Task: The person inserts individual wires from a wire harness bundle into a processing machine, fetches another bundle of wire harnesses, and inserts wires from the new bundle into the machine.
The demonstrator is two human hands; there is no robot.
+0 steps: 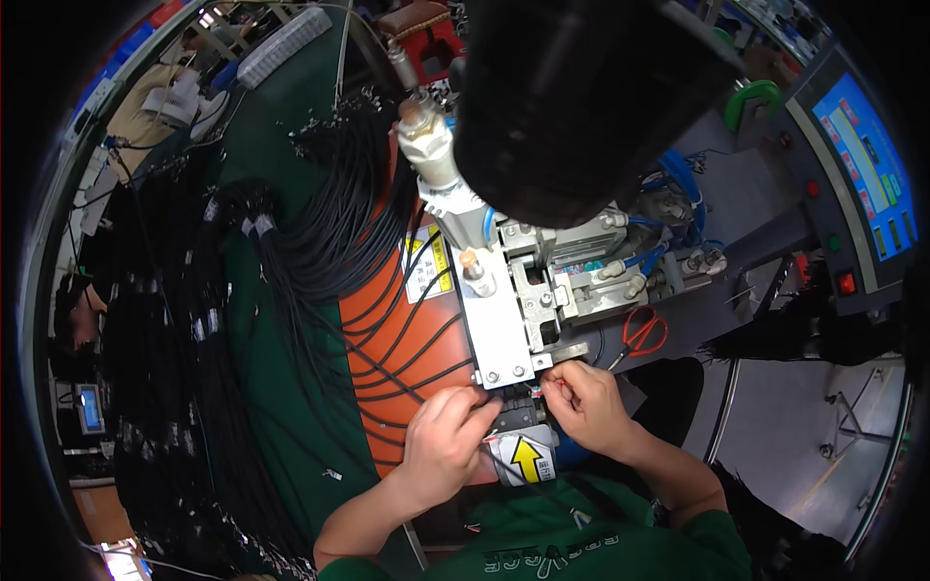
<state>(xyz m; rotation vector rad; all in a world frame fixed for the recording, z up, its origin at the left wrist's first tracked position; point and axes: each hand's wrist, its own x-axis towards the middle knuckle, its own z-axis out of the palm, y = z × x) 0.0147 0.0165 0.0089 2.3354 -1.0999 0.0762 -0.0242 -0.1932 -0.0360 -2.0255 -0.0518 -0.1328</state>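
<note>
My left hand (448, 438) is closed at the front left of a metal press fixture (496, 334), thumb and forefinger together. What it pinches is mostly hidden; a thin light wire end (490, 439) shows just beside its fingers. Across from it, my right hand (587, 409) pinches thin wires (560, 383), some of them red, under the fixture's front right corner. A small pale connector-like piece (536, 392) sits by those fingertips. Between my hands lies a dark block (516, 414), with a grey label bearing a yellow arrow (526, 459) in front of it.
Many black cables (334, 228) fan over the orange mat (412, 353) and green table (247, 358). Red-handled scissors (641, 334) lie right of the fixture. A large black cylinder (581, 107) blocks the upper middle. The touchscreen panel (862, 174) stands at right; cable bundles (208, 329) hang left.
</note>
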